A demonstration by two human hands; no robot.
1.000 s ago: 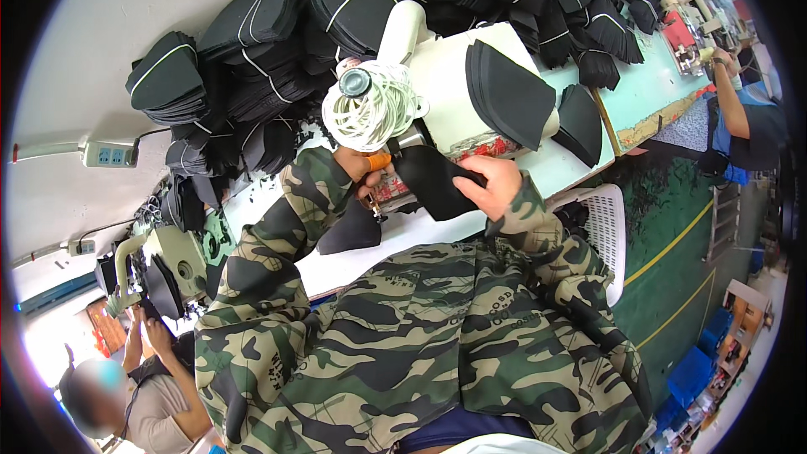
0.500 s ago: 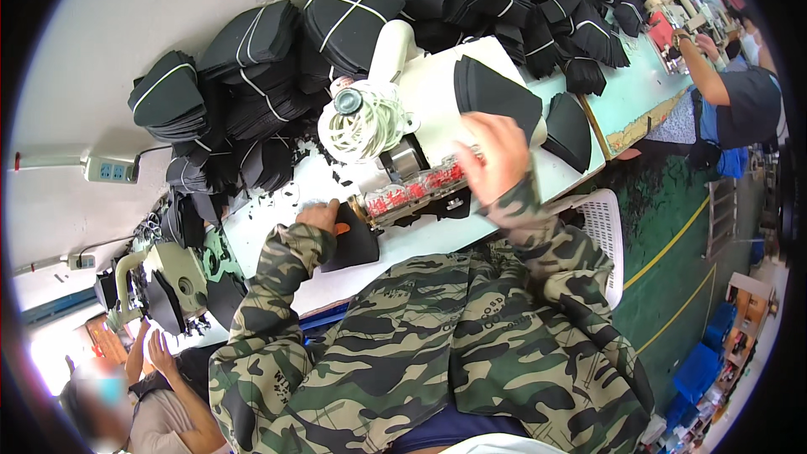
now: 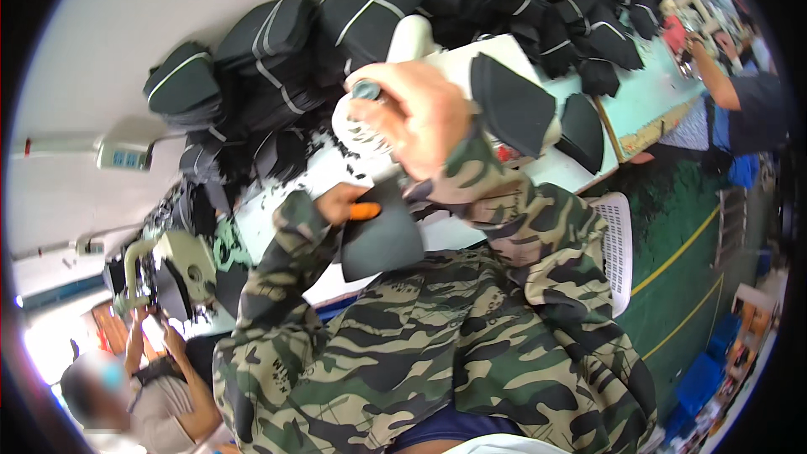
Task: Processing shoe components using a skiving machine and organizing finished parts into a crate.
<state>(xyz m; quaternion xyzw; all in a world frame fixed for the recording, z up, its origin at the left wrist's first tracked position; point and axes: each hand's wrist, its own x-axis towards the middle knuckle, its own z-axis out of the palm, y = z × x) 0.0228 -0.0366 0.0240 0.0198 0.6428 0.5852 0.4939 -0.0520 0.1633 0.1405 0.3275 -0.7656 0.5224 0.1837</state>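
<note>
Broadly, a white counter [image 3: 256, 219] runs along the wall, and black bundles tied with white bands [image 3: 261, 34] are heaped along its back. A cream machine [image 3: 466, 59] stands on it ahead of the person, partly hidden by the right arm; a white basket [image 3: 619, 244] sits below at the right. One co-worker [image 3: 164, 408] is busy at the lower left, another [image 3: 752, 113] at the upper right.

Of the loose work, a fan of black panels [image 3: 514, 105] lies on top of the machine and a smaller pile [image 3: 580, 136] on the counter just right of it. A single black panel [image 3: 383, 235] is in the person's grasp, in front of the machine by the counter's near edge; whether it rests on the surface cannot be told.

The right hand [image 3: 424, 113], blurred, is raised with fingers partly curled over a coil of white cord [image 3: 360, 136] and a small round knob [image 3: 366, 90]; whether it grips either is unclear. The left hand [image 3: 338, 202] pinches the panel's upper left edge, an orange cover [image 3: 364, 211] on one digit.

Judging by this, one panel is in hand and plenty wait loose; how finished the held one is does not show.
</note>
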